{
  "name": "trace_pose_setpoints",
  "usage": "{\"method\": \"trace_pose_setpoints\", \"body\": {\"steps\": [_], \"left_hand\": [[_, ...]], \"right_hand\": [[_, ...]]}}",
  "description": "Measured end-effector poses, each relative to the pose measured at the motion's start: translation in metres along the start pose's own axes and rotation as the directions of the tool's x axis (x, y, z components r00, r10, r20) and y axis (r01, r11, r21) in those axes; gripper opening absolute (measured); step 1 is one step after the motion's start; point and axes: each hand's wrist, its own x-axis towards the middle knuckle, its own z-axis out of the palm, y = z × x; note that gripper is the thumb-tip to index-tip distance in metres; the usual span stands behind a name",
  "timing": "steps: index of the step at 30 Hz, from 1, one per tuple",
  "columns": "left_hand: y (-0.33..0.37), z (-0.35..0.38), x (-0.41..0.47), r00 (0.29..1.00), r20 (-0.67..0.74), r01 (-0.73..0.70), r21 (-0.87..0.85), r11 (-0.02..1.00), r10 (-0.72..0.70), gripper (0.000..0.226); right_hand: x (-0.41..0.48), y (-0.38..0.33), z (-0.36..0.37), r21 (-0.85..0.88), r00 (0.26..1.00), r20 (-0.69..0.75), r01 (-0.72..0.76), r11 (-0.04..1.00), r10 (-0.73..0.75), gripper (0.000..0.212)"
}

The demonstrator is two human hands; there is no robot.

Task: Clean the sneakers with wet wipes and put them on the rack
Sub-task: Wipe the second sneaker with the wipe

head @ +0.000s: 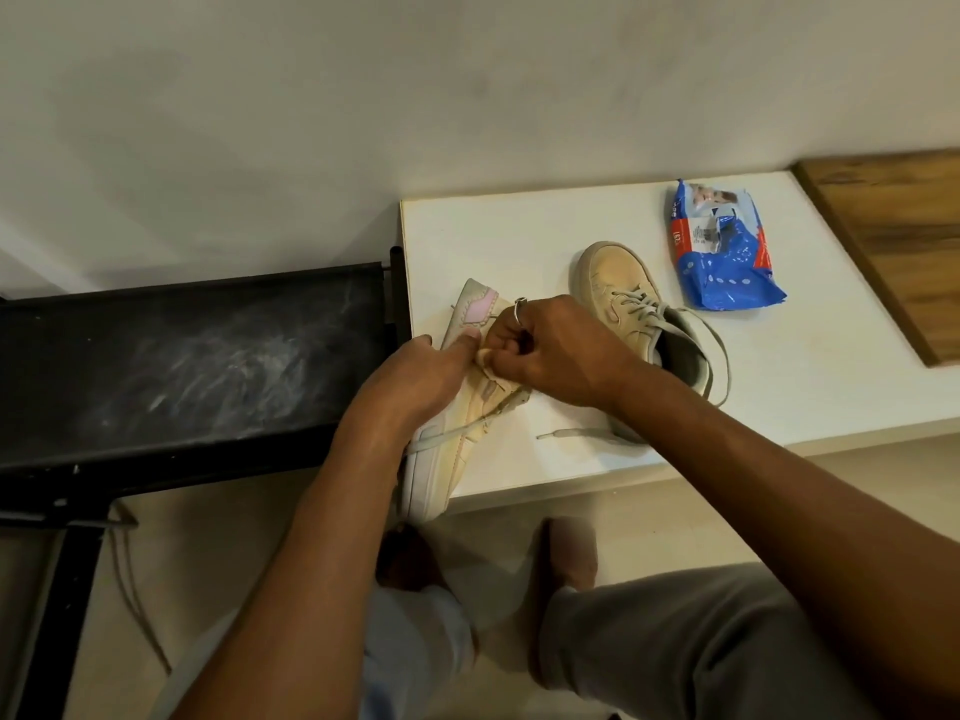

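A beige sneaker with a pink heel patch (470, 314) lies on its side at the left edge of the white table (519, 226), its toe hanging over the front edge. My left hand (415, 376) holds this sneaker from the left, thumb on its upper. My right hand (545, 350), with a ring on one finger, pinches a small wad that looks like a wipe against the sneaker's side. The second beige sneaker (639, 309) stands upright to the right, laces loose. A blue wet-wipes pack (722, 252) lies behind it.
A black rack (182, 356) with a dusty top shelf stands directly left of the table. A wooden board (893, 241) adjoins the table's right end. A wall is behind. My knees and feet are below on the tiled floor, with a loose cord at lower left.
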Motion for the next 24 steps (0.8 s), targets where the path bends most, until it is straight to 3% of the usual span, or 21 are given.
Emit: {"method": "trace_pose_setpoints", "body": {"steps": [6, 12, 18, 21, 24], "left_hand": [[-0.001, -0.006, 0.001, 1.000, 0.015, 0.012, -0.149, 0.989, -0.010, 0.076], [0.001, -0.004, -0.004, 0.997, 0.069, 0.061, -0.276, 0.959, -0.043, 0.045], [0.001, -0.011, -0.011, 0.991, 0.123, 0.091, -0.417, 0.904, -0.043, 0.049], [0.004, -0.018, -0.011, 0.998, 0.065, 0.016, -0.524, 0.851, 0.022, 0.053], [0.010, -0.026, -0.011, 0.982, -0.097, -0.189, -0.593, 0.783, 0.164, 0.073]], "right_hand": [[-0.003, -0.001, 0.001, 0.038, 1.000, -0.004, -0.027, 0.999, 0.027, 0.016], [-0.007, -0.001, 0.006, 0.071, 0.998, -0.019, -0.054, 0.996, 0.056, 0.016], [-0.009, 0.001, 0.005, 0.080, 0.999, -0.030, -0.010, 0.997, 0.012, 0.011], [-0.008, -0.003, -0.004, 0.084, 0.983, -0.172, 0.077, 0.994, -0.061, 0.007], [-0.007, -0.016, -0.014, -0.030, 0.899, -0.394, 0.197, 0.980, -0.192, 0.009]]}}
